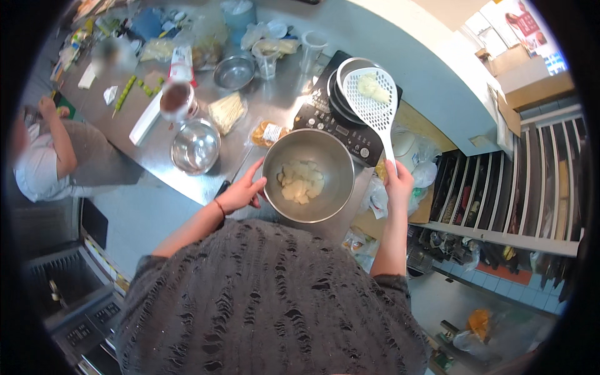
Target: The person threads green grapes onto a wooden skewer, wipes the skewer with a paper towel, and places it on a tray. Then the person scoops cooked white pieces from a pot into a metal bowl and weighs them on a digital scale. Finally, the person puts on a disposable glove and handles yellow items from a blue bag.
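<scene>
My right hand (399, 180) is closed round the handle of a white slotted skimmer (389, 128). A pale, yellowish lump of food (372, 89) lies in its perforated head, above a dark pot (338, 100) on a black induction cooker (350, 139). With my left hand (241, 192) I grip the left side of a large steel bowl (340, 195), which stands at the near edge of the counter. Several pale, flat pieces of food (301, 181) lie together at the bottom of this bowl.
Left of the bowl are an orange-filled packet (267, 133), a smaller steel bowl (195, 145), a bag of noodle-like strands (229, 112) and clear plastic cups (267, 59). Another person (59, 144) stands at the counter's far left. A slatted rack (512, 181) is on the right.
</scene>
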Tool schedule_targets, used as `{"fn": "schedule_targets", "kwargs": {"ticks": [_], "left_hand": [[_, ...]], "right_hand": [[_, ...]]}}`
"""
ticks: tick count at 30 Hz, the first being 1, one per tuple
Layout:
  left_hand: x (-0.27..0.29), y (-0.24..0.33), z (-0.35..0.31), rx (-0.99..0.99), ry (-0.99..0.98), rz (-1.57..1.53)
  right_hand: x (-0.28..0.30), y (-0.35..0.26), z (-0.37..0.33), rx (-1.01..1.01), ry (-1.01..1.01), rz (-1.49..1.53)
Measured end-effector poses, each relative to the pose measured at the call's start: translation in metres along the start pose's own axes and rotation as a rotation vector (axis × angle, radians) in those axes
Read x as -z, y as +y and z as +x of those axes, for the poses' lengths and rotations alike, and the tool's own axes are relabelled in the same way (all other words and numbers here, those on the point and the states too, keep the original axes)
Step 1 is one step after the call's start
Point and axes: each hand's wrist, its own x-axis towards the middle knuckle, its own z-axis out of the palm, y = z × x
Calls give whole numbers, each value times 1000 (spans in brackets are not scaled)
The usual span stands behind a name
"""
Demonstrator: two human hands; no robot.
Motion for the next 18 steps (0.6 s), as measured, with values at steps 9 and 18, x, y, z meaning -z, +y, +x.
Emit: {"fn": "schedule_targets", "kwargs": {"ticks": [9, 18], "left_hand": [[5, 1, 3, 143, -68, -64], [-18, -1, 13, 380, -166, -131]], "right_hand": [[22, -1, -147, 586, 44, -835], [20, 2, -56, -127, 18, 156]]}}
